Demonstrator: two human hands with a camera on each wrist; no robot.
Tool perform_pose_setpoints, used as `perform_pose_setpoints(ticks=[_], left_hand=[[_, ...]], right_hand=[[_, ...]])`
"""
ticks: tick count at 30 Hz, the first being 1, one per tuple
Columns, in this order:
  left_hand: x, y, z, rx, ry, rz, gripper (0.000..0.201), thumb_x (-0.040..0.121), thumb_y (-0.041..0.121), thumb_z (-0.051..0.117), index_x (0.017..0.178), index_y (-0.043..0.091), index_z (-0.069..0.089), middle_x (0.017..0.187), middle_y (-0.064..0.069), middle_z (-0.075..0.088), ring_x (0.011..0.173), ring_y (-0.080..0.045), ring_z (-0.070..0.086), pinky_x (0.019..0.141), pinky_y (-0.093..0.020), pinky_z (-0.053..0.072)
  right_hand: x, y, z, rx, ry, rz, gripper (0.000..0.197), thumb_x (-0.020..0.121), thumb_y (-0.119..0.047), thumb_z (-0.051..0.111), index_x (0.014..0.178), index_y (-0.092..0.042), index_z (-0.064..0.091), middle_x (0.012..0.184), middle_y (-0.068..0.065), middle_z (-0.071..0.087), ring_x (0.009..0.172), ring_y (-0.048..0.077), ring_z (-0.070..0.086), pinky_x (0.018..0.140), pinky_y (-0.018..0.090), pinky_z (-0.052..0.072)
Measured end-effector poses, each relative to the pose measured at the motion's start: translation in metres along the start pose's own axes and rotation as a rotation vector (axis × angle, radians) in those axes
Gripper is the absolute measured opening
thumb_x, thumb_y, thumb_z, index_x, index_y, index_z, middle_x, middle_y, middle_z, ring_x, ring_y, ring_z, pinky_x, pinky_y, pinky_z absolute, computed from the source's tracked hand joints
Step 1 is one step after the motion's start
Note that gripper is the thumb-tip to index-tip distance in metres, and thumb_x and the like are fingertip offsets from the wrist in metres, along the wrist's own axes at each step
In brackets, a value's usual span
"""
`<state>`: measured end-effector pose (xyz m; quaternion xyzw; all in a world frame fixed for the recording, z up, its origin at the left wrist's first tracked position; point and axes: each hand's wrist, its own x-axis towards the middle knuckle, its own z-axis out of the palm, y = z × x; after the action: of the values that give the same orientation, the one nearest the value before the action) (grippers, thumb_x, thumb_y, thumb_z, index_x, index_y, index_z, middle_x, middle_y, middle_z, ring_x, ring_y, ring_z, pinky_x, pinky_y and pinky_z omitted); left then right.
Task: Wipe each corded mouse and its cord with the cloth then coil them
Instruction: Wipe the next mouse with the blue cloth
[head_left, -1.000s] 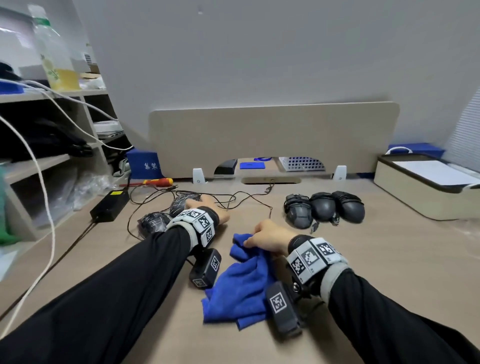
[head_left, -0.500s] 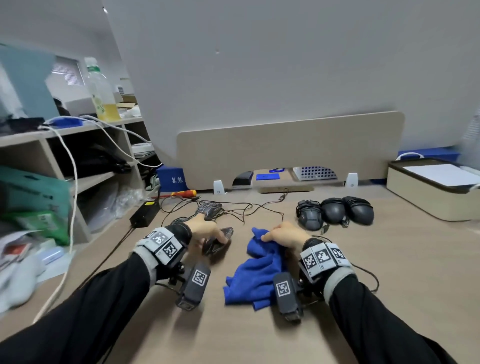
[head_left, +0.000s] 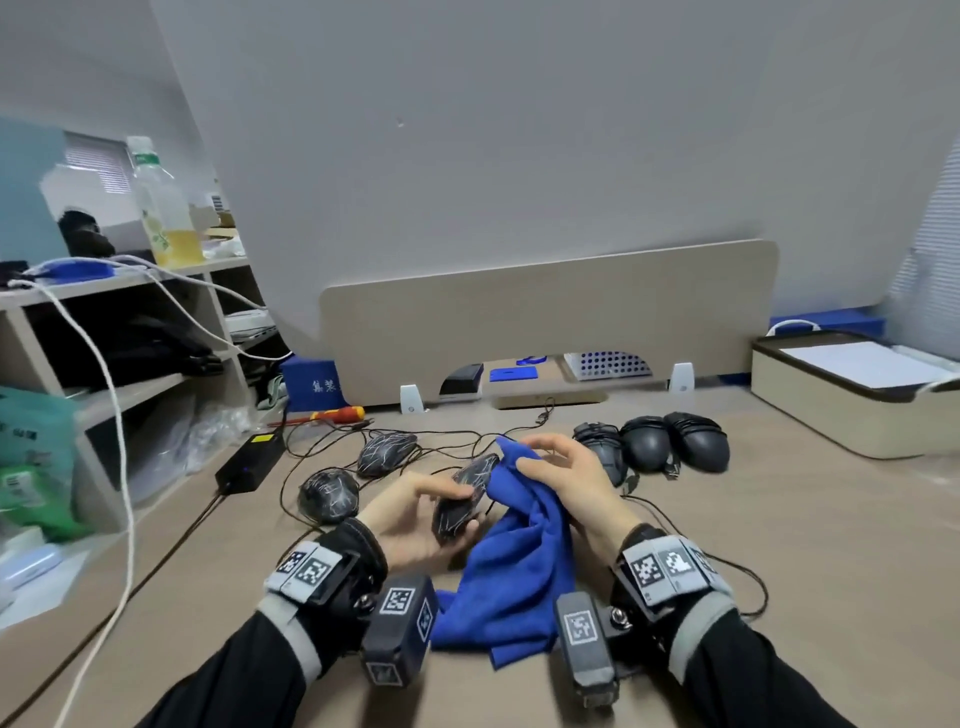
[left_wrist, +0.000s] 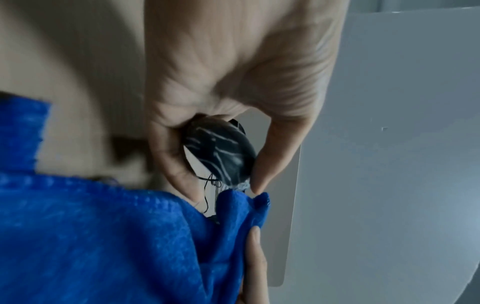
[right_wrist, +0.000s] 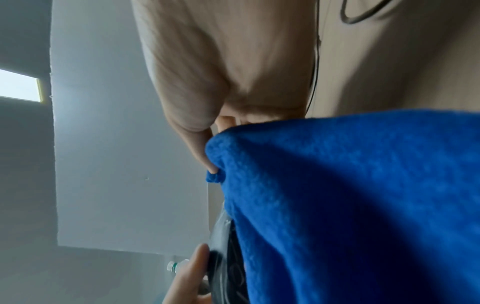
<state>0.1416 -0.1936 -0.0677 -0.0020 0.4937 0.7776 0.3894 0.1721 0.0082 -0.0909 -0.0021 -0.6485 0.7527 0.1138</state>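
My left hand (head_left: 415, 506) grips a black mouse with white crackle lines (head_left: 462, 499), lifted above the desk; the left wrist view shows thumb and fingers curled round that mouse (left_wrist: 221, 152). My right hand (head_left: 561, 478) holds the blue cloth (head_left: 519, 561) bunched against the mouse's right side, the cloth's tail resting on the desk. In the right wrist view the cloth (right_wrist: 350, 205) covers most of the mouse (right_wrist: 223, 257). Two more crackle-pattern mice (head_left: 387, 452) (head_left: 328, 493) lie left of my hands with tangled black cords (head_left: 322, 441). Three plain black mice with coiled cords (head_left: 649, 441) sit at right.
A black power adapter (head_left: 252, 462) and a red-yellow screwdriver (head_left: 332, 415) lie at the left rear. A beige divider panel (head_left: 545, 322) closes the back. A cream box (head_left: 852, 395) stands far right. Shelves (head_left: 104, 338) with a bottle (head_left: 161, 208) and white cables line the left.
My left hand picked a crackle mouse off the desk and brought it toward the middle. My right hand lifted the cloth's end up against it.
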Motion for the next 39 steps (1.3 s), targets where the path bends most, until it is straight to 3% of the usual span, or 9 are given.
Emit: perform_pose_setpoints(ticks=[2, 6, 10, 14, 19, 22, 27, 31, 39], left_hand=[[0.007, -0.003, 0.000, -0.053, -0.067, -0.013, 0.071, 0.063, -0.006, 0.079, 0.130, -0.001, 0.056, 0.122, -0.022, 0.057, 0.098, -0.034, 0.063, 0.064, -0.033, 0.058], [0.019, -0.012, 0.001, -0.123, -0.133, -0.015, 0.059, 0.056, 0.004, 0.090, 0.110, 0.000, 0.067, 0.098, -0.020, 0.065, 0.075, -0.029, 0.066, 0.050, -0.027, 0.056], [0.023, -0.018, 0.002, -0.101, -0.140, 0.034, 0.035, 0.069, 0.023, 0.074, 0.100, 0.006, 0.071, 0.092, -0.014, 0.062, 0.064, -0.021, 0.058, 0.038, -0.019, 0.045], [0.027, -0.020, -0.002, -0.137, -0.148, 0.098, 0.039, 0.071, 0.026, 0.074, 0.104, 0.007, 0.067, 0.089, -0.011, 0.058, 0.063, -0.022, 0.058, 0.039, -0.019, 0.047], [0.030, -0.022, -0.009, -0.131, -0.105, 0.136, 0.040, 0.071, 0.022, 0.073, 0.107, 0.010, 0.062, 0.085, -0.007, 0.055, 0.059, -0.017, 0.053, 0.036, -0.015, 0.042], [0.027, -0.023, -0.007, -0.080, -0.138, 0.112, 0.035, 0.074, 0.022, 0.070, 0.103, 0.009, 0.058, 0.084, -0.009, 0.053, 0.058, -0.017, 0.052, 0.033, -0.015, 0.038], [0.023, -0.022, -0.007, -0.096, -0.156, 0.108, 0.032, 0.077, 0.023, 0.069, 0.104, 0.008, 0.060, 0.086, -0.009, 0.054, 0.059, -0.018, 0.055, 0.035, -0.016, 0.042], [0.020, -0.023, -0.008, -0.030, -0.209, 0.068, 0.039, 0.076, 0.020, 0.074, 0.108, 0.007, 0.056, 0.088, -0.013, 0.055, 0.066, -0.025, 0.062, 0.039, -0.020, 0.049], [0.017, -0.024, -0.006, 0.003, -0.239, 0.117, 0.040, 0.079, 0.026, 0.068, 0.115, 0.008, 0.063, 0.098, -0.019, 0.064, 0.084, -0.035, 0.069, 0.051, -0.026, 0.056]], right_hand=[[0.001, -0.002, 0.000, -0.084, 0.012, -0.039, 0.016, 0.087, 0.001, 0.068, 0.096, -0.011, 0.070, 0.092, 0.013, 0.074, 0.084, 0.022, 0.070, 0.080, 0.036, 0.057], [0.002, -0.004, 0.007, -0.239, 0.000, -0.163, 0.020, 0.087, 0.003, 0.066, 0.090, -0.015, 0.075, 0.079, -0.003, 0.074, 0.075, 0.010, 0.068, 0.071, 0.024, 0.056], [0.006, -0.003, 0.009, -0.462, -0.063, -0.340, 0.029, 0.089, -0.006, 0.066, 0.094, -0.033, 0.076, 0.093, -0.016, 0.076, 0.085, -0.001, 0.066, 0.083, 0.024, 0.053], [0.006, 0.001, 0.010, -0.559, -0.170, -0.393, 0.033, 0.093, -0.011, 0.066, 0.122, -0.023, 0.071, 0.114, -0.011, 0.073, 0.111, 0.002, 0.065, 0.098, 0.027, 0.050], [0.001, -0.001, 0.011, -0.543, -0.239, -0.346, 0.032, 0.091, -0.003, 0.066, 0.114, -0.023, 0.075, 0.099, 0.000, 0.078, 0.088, 0.004, 0.066, 0.083, 0.030, 0.055], [0.000, -0.005, 0.008, -0.412, -0.162, -0.338, 0.039, 0.090, 0.008, 0.059, 0.108, -0.024, 0.075, 0.089, -0.012, 0.076, 0.083, -0.005, 0.064, 0.081, 0.014, 0.051], [-0.006, -0.003, 0.013, -0.392, -0.214, -0.311, 0.040, 0.089, 0.012, 0.058, 0.108, -0.020, 0.073, 0.093, -0.019, 0.074, 0.085, -0.004, 0.063, 0.076, 0.011, 0.050], [-0.005, -0.005, 0.012, -0.268, -0.193, -0.288, 0.036, 0.092, 0.012, 0.053, 0.108, -0.011, 0.076, 0.106, -0.005, 0.076, 0.094, 0.003, 0.067, 0.086, 0.026, 0.058], [-0.011, -0.009, 0.017, -0.278, -0.245, -0.315, 0.036, 0.091, 0.012, 0.055, 0.105, -0.014, 0.076, 0.101, -0.011, 0.076, 0.094, -0.004, 0.067, 0.081, 0.012, 0.049]])
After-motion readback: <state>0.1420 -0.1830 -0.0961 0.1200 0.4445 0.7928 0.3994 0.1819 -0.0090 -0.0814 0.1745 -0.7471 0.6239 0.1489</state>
